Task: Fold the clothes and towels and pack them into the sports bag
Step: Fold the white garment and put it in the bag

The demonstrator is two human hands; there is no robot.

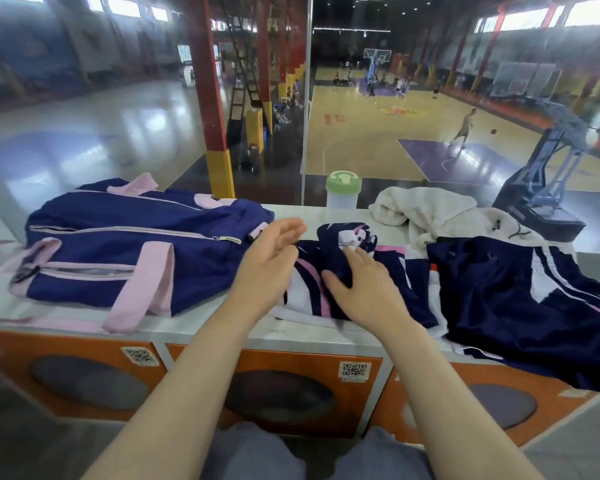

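The right hand (364, 282) has its fingers curled over a bunched fold of the navy jersey (329, 258), thumb tucked against the cloth, pinning it to the counter (201, 325), probably so the fold stays put. The left hand (271, 258) hovers just beside it with fingers straight and close together, holding nothing, likely set to smooth or turn the next flap. The bag (125, 251) lies flat to the left, zips apparently closed, so it will need opening before anything goes in. The shorts (520, 306) sprawl to the right and hang over the front edge, which could let them slide off. The white towel (430, 216) sits crumpled at the back, near a green-lidded bottle (343, 190). Bare counter is scarce: only a narrow strip between bag and jersey, so folding has to happen where the jersey lies.
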